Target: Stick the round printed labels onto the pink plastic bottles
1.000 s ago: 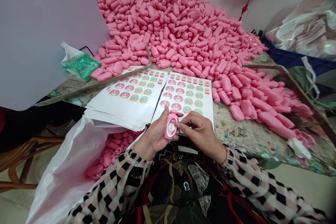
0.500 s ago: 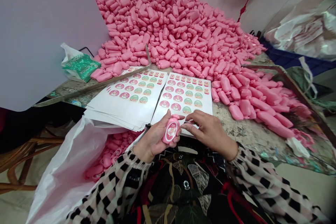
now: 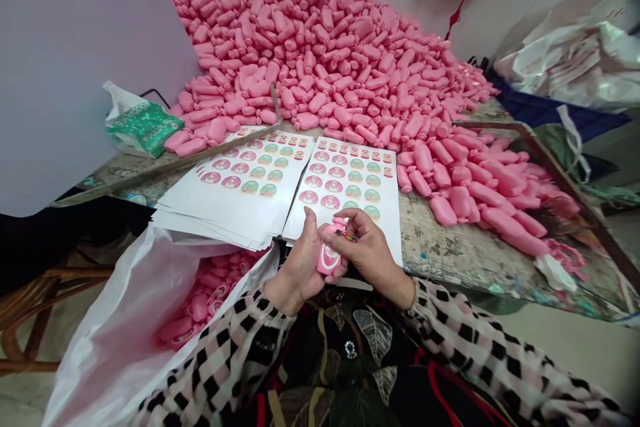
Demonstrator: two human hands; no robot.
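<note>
My left hand [image 3: 300, 267] is closed around a small pink plastic bottle [image 3: 329, 259], which has an oval label with a white border on its front. My right hand [image 3: 371, 250] reaches over the bottle, its thumb against the label's upper part and its fingers near the bottle's neck. Between these fingers a small dark thing with coloured specks [image 3: 349, 235] shows; its kind cannot be made out. Just beyond my hands lies a sheet of pink and green stickers [image 3: 345, 173], and a stack of similar sheets [image 3: 200, 207] lies to its left.
A large heap of pink bottles [image 3: 310, 47] covers the back of the worn table [image 3: 425, 247]. More lie in a framed tray [image 3: 555, 167] at right. A white bag [image 3: 115, 320] with labelled bottles stands at lower left. A green tissue pack [image 3: 145, 127] sits near a metal strip [image 3: 190, 160].
My right hand has moved left onto the bottle, from beside it to touching its label. The bottle stays in my left hand. The whole view has shifted slightly.
</note>
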